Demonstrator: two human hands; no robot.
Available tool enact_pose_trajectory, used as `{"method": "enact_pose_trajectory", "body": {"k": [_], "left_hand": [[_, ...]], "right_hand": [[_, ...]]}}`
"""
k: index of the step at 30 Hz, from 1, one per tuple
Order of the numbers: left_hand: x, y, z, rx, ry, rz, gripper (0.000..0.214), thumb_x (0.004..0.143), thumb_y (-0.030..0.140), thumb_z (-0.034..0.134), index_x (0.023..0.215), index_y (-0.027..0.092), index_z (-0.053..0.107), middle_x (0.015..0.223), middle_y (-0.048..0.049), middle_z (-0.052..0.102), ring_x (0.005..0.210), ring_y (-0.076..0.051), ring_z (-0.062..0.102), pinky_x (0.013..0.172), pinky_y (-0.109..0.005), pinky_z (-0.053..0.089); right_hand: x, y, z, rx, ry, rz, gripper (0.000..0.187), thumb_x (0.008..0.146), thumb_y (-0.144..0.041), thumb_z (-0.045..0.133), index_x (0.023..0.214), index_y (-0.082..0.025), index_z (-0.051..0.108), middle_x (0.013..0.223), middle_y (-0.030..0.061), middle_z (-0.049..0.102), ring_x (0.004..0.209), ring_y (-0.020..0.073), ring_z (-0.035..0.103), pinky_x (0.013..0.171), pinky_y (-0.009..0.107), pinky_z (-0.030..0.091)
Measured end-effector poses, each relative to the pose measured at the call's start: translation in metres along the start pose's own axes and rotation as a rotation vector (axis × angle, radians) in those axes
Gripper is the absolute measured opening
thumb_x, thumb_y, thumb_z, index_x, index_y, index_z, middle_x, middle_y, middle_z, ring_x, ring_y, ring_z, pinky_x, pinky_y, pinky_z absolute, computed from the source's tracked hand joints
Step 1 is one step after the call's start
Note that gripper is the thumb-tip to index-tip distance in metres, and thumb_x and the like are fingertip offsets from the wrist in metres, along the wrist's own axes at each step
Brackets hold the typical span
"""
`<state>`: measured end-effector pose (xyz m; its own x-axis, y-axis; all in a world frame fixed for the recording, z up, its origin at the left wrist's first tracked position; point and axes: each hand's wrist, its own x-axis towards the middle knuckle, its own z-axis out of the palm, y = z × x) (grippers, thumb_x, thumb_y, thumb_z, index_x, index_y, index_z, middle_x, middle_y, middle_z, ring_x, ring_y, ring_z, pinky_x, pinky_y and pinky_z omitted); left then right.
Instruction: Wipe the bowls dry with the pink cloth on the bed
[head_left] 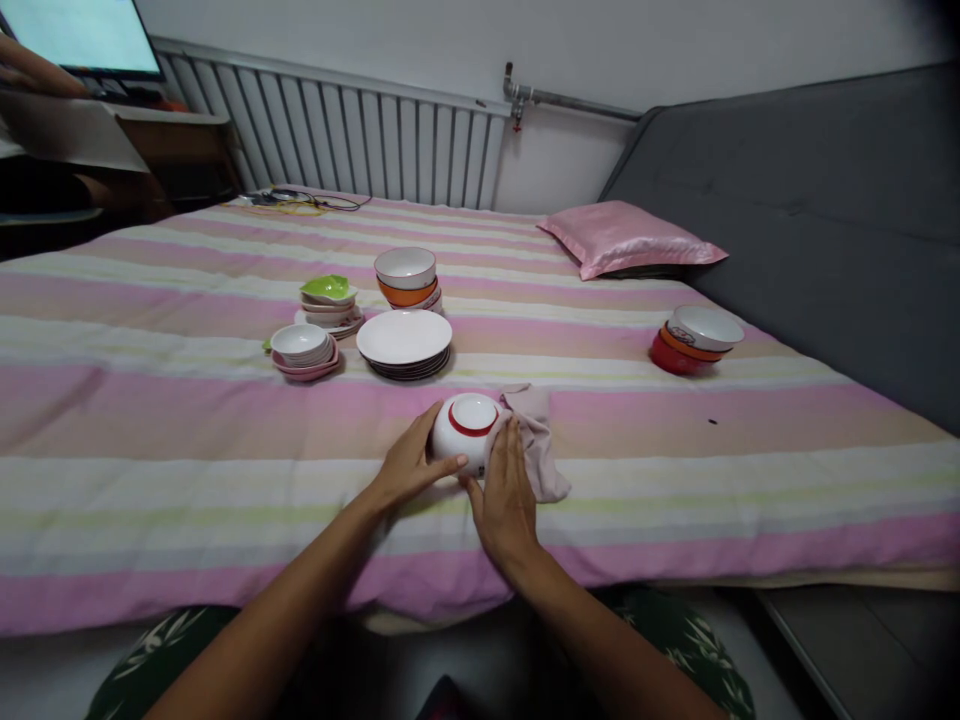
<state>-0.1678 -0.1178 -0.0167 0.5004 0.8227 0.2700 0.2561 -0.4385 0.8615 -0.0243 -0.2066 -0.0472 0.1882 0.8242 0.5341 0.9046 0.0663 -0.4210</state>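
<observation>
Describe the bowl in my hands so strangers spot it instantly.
On the striped bedspread, near its front edge, find the left hand and right hand. Between them is a white bowl, upside down with a red ring round its foot, unlike the upright stacked bowls.

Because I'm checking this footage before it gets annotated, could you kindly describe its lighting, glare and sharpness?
Head view: soft, muted light, with the screen washed out pale; head view: satiny sheen on the pink pillow; head view: upper-right corner falls to black; head view: upturned bowl and cloth reasonably sharp, fine print too small to read.
</observation>
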Motion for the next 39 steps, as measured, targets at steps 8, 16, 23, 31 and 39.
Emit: {"method": "enact_pose_trajectory", "body": {"k": [8, 16, 23, 31, 39], "left_hand": [[-0.014, 0.012, 0.004, 0.206, 0.028, 0.012, 0.087, 0.075, 0.057, 0.066, 0.145, 0.018, 0.032, 0.143, -0.0178, 0.044, 0.131, -0.035, 0.043, 0.109, -0.052, 0.034], [-0.038, 0.012, 0.029, 0.377, 0.161, -0.013, 0.095, 0.075, 0.067, 0.056, 0.148, 0.015, 0.024, 0.144, -0.0212, 0.042, 0.133, -0.037, 0.04, 0.107, -0.055, 0.032], [-0.052, 0.014, 0.049, 0.426, 0.201, -0.034, 0.104, 0.074, 0.072, 0.052, 0.15, 0.011, 0.016, 0.149, -0.0252, 0.033, 0.136, -0.04, 0.033, 0.109, -0.059, 0.027], [-0.067, 0.022, 0.065, 0.368, 0.175, -0.073, 0.105, 0.073, 0.068, 0.057, 0.152, 0.015, 0.011, 0.153, -0.0232, 0.024, 0.141, -0.042, 0.022, 0.111, -0.064, 0.018], [-0.046, 0.029, 0.044, 0.137, 0.311, -0.11, 0.078, 0.082, 0.054, 0.056, 0.145, 0.019, 0.027, 0.139, -0.0175, 0.039, 0.132, -0.031, 0.039, 0.11, -0.051, 0.032]], "right_hand": [[-0.001, 0.003, -0.001, 0.017, -0.02, -0.045, 0.078, 0.095, -0.015, 0.042, 0.151, -0.016, -0.012, 0.158, 0.0198, 0.014, 0.147, 0.0287, 0.011, 0.113, 0.053, 0.031], [-0.003, 0.006, -0.001, 0.05, -0.029, -0.037, 0.088, 0.079, 0.002, 0.035, 0.15, -0.015, -0.014, 0.16, 0.0166, 0.006, 0.147, 0.0278, 0.008, 0.114, 0.054, 0.03], [-0.007, -0.003, 0.002, -0.009, 0.013, -0.011, 0.091, 0.075, 0.003, 0.033, 0.15, -0.015, -0.016, 0.16, 0.0137, -0.004, 0.147, 0.0289, 0.006, 0.114, 0.054, 0.03], [-0.01, -0.008, 0.006, -0.07, 0.031, -0.024, 0.092, 0.076, 0.004, 0.035, 0.149, -0.015, -0.018, 0.159, 0.0129, -0.009, 0.147, 0.0312, 0.006, 0.114, 0.054, 0.03], [-0.01, -0.007, 0.0, -0.021, 0.011, -0.043, 0.089, 0.079, -0.003, 0.039, 0.15, -0.012, -0.015, 0.159, 0.015, -0.008, 0.147, 0.0334, 0.003, 0.113, 0.059, 0.03]]}}
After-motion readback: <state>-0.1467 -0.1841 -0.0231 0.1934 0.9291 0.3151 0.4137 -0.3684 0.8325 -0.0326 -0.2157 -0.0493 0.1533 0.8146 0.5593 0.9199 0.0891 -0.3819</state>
